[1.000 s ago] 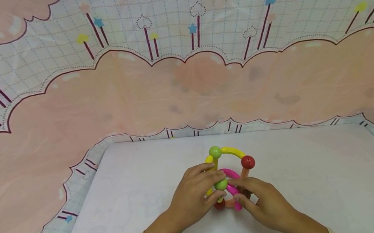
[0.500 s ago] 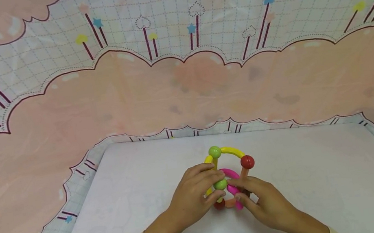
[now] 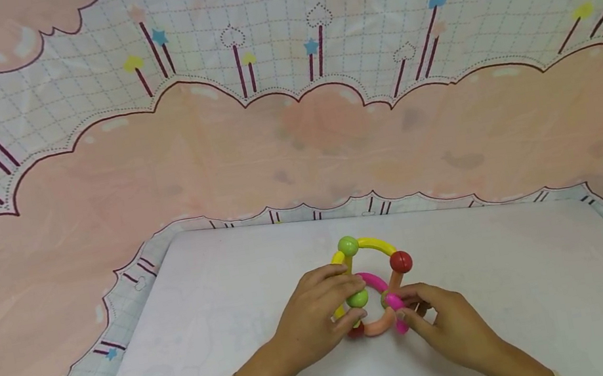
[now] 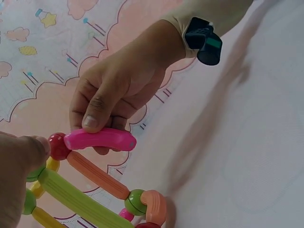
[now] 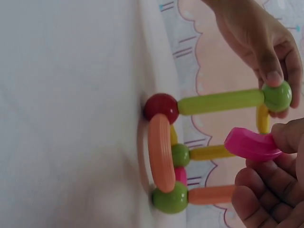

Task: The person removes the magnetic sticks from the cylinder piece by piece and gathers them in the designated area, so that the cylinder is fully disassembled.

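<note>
My left hand point(image 3: 317, 310) holds the upper green ball point(image 3: 358, 298) of a standing frame of magnetic balls and sticks. Its thumb and fingers lie around that ball in the right wrist view. Between thumb and fingers, my right hand point(image 3: 455, 325) pinches a curved pink stick point(image 5: 251, 144) at the frame's right side. One end of this stick points free toward the frame's open side. In the left wrist view it overlaps a red ball point(image 4: 59, 146); contact cannot be told. A straight green stick point(image 5: 221, 101) joins the left-held ball to a lower red ball point(image 5: 161, 108).
The frame stands on a white tabletop point(image 3: 219, 268). Its base has curved orange point(image 5: 160, 152) and pink point(image 3: 373, 280) sticks, and yellow arcs point(image 3: 375, 245) run along its top. Behind the table hangs a patterned cloth point(image 3: 295, 149). A black device point(image 4: 204, 40) sits on my right wrist.
My right hand has drawn slightly to the right with the pink stick, away from the left-held green ball. More of the orange base stick shows. My left hand stays on its ball.
</note>
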A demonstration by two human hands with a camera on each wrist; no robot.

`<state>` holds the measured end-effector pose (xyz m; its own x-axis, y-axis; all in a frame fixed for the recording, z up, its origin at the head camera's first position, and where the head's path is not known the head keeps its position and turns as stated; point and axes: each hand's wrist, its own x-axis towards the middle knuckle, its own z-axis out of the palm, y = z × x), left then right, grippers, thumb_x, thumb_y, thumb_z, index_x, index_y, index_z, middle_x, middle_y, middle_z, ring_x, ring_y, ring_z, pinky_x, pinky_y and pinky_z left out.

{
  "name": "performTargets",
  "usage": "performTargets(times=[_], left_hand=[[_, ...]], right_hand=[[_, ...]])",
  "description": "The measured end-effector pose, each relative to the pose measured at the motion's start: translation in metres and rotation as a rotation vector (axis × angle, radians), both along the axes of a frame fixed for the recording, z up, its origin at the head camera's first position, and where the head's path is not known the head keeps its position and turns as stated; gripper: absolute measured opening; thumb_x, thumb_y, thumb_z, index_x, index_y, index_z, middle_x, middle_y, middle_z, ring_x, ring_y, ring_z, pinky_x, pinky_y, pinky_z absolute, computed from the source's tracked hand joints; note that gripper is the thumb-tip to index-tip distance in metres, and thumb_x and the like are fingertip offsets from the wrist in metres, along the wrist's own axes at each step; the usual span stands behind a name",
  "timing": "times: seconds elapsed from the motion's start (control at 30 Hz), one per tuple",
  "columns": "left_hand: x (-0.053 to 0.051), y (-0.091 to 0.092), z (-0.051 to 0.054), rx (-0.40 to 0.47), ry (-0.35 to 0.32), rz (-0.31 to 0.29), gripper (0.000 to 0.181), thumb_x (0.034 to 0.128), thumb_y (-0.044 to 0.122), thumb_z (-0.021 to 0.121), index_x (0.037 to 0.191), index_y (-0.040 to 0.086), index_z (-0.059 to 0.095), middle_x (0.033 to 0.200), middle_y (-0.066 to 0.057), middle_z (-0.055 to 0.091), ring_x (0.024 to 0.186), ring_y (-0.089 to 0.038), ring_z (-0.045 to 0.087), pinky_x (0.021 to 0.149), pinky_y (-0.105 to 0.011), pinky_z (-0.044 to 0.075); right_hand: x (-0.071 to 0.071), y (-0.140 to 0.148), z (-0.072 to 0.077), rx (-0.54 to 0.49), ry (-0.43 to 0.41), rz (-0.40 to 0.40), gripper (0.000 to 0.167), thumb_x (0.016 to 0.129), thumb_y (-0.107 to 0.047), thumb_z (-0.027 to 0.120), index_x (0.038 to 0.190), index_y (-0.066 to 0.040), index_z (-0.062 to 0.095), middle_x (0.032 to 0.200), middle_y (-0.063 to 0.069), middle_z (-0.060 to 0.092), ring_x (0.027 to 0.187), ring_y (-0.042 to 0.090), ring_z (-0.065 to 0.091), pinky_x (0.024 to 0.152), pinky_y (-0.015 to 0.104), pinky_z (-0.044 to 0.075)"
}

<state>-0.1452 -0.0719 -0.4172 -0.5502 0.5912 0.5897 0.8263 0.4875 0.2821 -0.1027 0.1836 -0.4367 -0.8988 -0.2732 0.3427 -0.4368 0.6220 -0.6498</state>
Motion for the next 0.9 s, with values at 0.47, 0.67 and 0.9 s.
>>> performTargets(times=[0.47,0.67,0.9], left_hand=[[0.002,0.001,0.000,-0.002,-0.016,0.004,0.042,0.0822,0.024,0.089,0.120,0.010,0.074,0.123,0.001,0.072,0.129,-0.022,0.056,0.115,-0.033,0.034],[0.002,0.001,-0.001,0.001,-0.009,0.002,0.044,0.0824,0.024,0.089,0.121,0.011,0.074,0.123,0.002,0.072,0.129,-0.021,0.056,0.115,-0.032,0.034],[0.001,0.001,-0.002,-0.001,-0.010,0.001,0.045,0.0826,0.025,0.089,0.122,0.010,0.073,0.124,0.002,0.071,0.129,-0.021,0.056,0.115,-0.031,0.034]], right_hand=[[-0.008,0.039,-0.011,0.045,-0.216,-0.195,0.023,0.092,-0.010,0.077,0.114,-0.013,0.070,0.084,-0.014,0.067,0.079,0.006,0.064,0.070,0.025,0.056],[-0.012,0.059,-0.012,0.074,-0.355,-0.275,0.026,0.095,-0.016,0.073,0.120,-0.010,0.068,0.084,-0.008,0.069,0.077,0.012,0.063,0.061,0.025,0.051],[-0.014,0.075,-0.017,0.137,-0.386,-0.326,0.028,0.096,-0.019,0.072,0.120,-0.005,0.069,0.094,-0.004,0.071,0.085,0.015,0.065,0.068,0.028,0.052]])
